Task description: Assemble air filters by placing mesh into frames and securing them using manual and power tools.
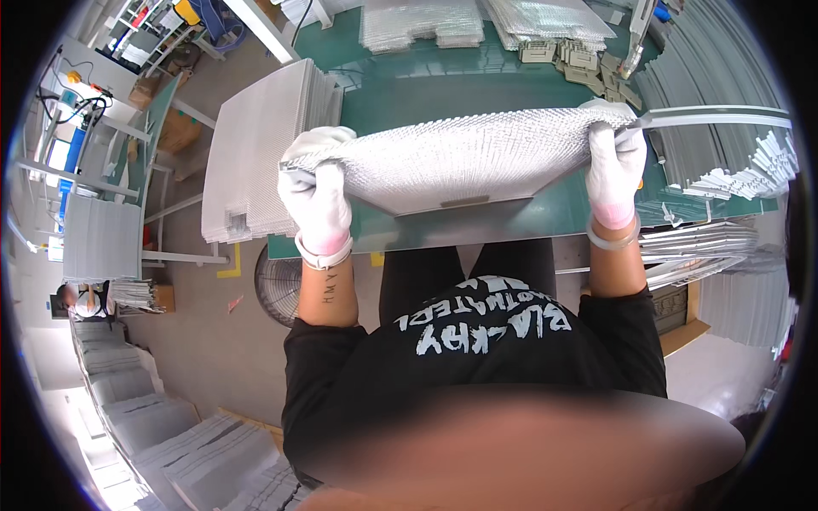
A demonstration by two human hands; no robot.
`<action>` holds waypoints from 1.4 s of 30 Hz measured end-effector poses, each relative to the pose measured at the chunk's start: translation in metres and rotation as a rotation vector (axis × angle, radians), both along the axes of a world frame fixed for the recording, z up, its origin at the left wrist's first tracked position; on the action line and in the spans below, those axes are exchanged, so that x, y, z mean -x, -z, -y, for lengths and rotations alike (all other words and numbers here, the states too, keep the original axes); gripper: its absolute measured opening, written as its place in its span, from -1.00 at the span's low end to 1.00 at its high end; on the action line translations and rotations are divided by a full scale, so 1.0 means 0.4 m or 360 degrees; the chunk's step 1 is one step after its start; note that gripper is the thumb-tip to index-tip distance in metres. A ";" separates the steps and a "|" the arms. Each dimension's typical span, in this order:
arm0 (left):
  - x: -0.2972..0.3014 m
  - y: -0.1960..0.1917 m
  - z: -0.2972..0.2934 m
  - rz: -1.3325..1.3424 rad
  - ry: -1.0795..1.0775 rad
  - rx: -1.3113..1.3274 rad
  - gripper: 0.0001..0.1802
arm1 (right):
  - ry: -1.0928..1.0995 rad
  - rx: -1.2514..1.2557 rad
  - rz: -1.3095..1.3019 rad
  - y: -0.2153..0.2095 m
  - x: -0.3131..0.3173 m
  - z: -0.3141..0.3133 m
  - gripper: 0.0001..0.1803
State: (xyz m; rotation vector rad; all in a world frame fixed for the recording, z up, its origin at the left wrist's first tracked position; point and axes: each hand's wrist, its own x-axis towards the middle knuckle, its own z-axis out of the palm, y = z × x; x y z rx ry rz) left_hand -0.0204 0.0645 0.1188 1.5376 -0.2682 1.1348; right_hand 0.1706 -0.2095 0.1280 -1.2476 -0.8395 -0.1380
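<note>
A silvery mesh panel (477,153) with a fine ridged surface is raised in front of me, tilted over the green table. My left hand (319,189), in a white glove, closes round its left upper corner. The opposite corner sits in my right hand (615,166), also gloved, with thumb and fingers pressed together on it. Beside the right hand, a thin metal channel strip (716,117) stretches out to the right; whether that hand also grips it, I cannot tell. A small dark label-like patch (464,202) shows on the panel's lower edge.
A stack of mesh panels (264,145) stands left on the green table (409,81). More mesh stacks (422,24) lie at the back, beside small beige-grey pieces (588,64). Long metal strips (707,77) fill the right side. A floor fan (279,285) stands below the table.
</note>
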 end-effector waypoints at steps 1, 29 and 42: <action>-0.010 -0.003 0.014 0.0009 -0.0048 0.0050 -0.88 | 0.0023 -0.0014 -0.0033 0.002 -0.006 0.001 -0.86; -0.020 -0.011 0.015 -0.0152 -0.0308 0.0262 -0.82 | -0.0655 0.1046 0.1789 -0.355 -0.033 -0.095 -0.47; -0.040 -0.058 0.040 0.0132 -0.0638 -0.0039 -0.54 | -0.0923 0.1014 0.1657 -0.349 0.004 -0.160 -0.45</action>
